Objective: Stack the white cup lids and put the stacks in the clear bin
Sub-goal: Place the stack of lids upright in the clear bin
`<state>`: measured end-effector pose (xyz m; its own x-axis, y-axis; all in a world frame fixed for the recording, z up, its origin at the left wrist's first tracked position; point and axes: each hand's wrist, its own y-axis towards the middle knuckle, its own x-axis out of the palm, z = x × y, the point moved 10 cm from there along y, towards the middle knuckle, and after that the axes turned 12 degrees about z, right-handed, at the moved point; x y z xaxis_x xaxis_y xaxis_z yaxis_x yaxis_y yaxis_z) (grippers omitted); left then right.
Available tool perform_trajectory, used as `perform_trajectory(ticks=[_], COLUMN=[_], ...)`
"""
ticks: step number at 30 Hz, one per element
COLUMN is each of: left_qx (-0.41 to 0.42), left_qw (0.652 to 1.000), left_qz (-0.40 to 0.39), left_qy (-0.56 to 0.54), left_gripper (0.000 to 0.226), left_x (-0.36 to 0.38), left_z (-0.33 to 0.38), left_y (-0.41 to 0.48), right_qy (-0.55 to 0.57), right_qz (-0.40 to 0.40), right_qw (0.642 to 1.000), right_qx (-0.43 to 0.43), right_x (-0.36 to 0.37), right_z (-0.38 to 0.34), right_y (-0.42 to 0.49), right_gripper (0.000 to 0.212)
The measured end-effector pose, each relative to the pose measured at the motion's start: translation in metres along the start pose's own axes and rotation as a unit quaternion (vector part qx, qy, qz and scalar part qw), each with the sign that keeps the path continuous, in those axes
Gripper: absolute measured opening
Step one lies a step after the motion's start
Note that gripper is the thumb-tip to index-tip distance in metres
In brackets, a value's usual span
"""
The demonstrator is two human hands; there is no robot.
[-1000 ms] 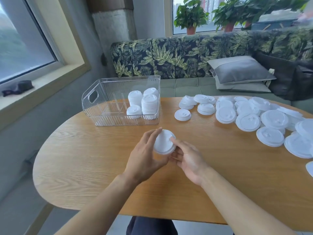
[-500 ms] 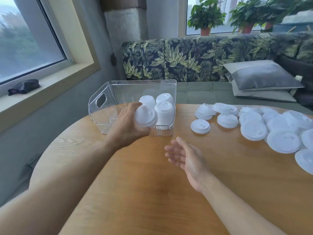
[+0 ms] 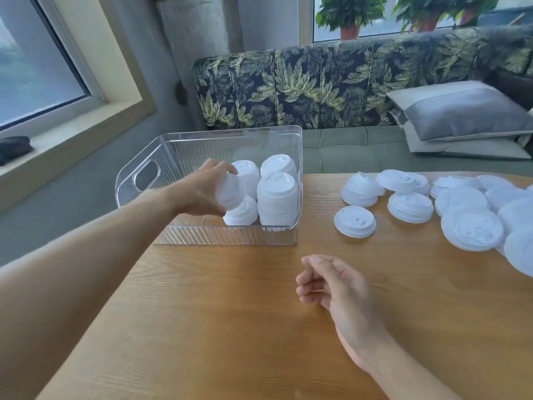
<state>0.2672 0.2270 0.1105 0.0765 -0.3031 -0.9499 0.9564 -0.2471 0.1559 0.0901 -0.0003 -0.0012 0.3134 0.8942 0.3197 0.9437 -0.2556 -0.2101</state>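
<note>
The left hand (image 3: 199, 192) grips a tilted lid stack (image 3: 230, 192) within the clear bin (image 3: 225, 236), its fingers (image 3: 219, 166) curled round it, fingertips hidden behind. The right hand (image 3: 334, 284) hangs over the table (image 3: 230, 313), fingers loosely curled, holding nothing. Loose lids (image 3: 355, 217) run off frame at the right.

Table (image 3: 230, 327): wooden top, light grain, rounded edge at the left. Sofa (image 3: 317, 88): stands behind the table; backrest in dark fabric with a palm-leaf print, seat in plain green. Two grey cushions (image 3: 467, 111): stacked on the seat at the right end. Window (image 3: 34, 76): at the left, with a pale sill (image 3: 72, 131). A dark object (image 3: 13, 148) lies on the sill, too blurred to identify. Potted plants (image 3: 350, 13): behind the sofa. Rough pillar (image 3: 196, 33): left of the sofa.
</note>
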Motion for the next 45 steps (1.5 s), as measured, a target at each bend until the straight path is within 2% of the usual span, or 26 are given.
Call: perform_trajectory(ticks=[7,12,16,19,23,30,32,35,36,38,41,45], left_qx=[0.033,0.058,0.032,0.01,-0.001,0.012,-0.003,-0.016,-0.021,-0.024,0.006,0.015], left_qw=[0.994,0.989,0.995,0.998,0.998,0.998,0.998,0.978,0.963,0.937,0.92,0.923], left_qz=[-0.061,-0.055,-0.02,-0.013,0.004,0.028,0.055,0.203,0.253,0.32,0.34,0.294], left_qy=[0.085,0.122,0.091,0.054,0.06,0.06,0.029,-0.053,-0.086,-0.138,-0.196,-0.249], left_gripper=[0.095,0.093,0.096,0.078,0.056,0.057,0.057,0.025,0.024,0.036,0.049,0.055], left_x=[0.033,0.041,0.036,0.035,0.036,0.033,0.024,-0.015,-0.028,-0.046,-0.049,-0.014], left_z=[0.008,0.011,0.008,0.005,0.002,0.001,0.003,0.017,0.025,0.045,0.09,0.146], left_y=[0.007,0.007,0.004,0.004,0.005,0.002,0.0,-0.007,-0.012,-0.025,-0.05,-0.088], right_qy=[0.028,0.051,0.06,0.059,0.054,0.053,0.057,0.064,0.065,0.064,0.019,-0.021], right_qz=[-0.003,0.006,0.011,0.01,0.005,0.011,0.02,0.029,0.031,0.037,0.044,0.059], right_qw=[1.0,0.998,0.997,0.998,0.998,0.998,0.998,0.997,0.997,0.997,0.999,0.998], right_qx=[0.013,0.033,0.039,0.035,0.03,0.023,0.018,0.018,0.02,0.02,-0.003,-0.022], right_x=[0.006,0.008,0.007,0.007,0.007,0.006,0.005,0.003,0.002,-0.001,-0.008,-0.028], right_z=[0.001,0.001,0.001,0.001,0.001,0.001,0.001,0.001,0.002,0.001,-0.004,-0.011], right_y=[0.005,0.008,0.009,0.009,0.008,0.008,0.008,0.009,0.009,0.009,0.006,-0.001], right_gripper=[0.022,0.019,0.018,0.018,0.018,0.018,0.018,0.016,0.016,0.015,0.014,0.014])
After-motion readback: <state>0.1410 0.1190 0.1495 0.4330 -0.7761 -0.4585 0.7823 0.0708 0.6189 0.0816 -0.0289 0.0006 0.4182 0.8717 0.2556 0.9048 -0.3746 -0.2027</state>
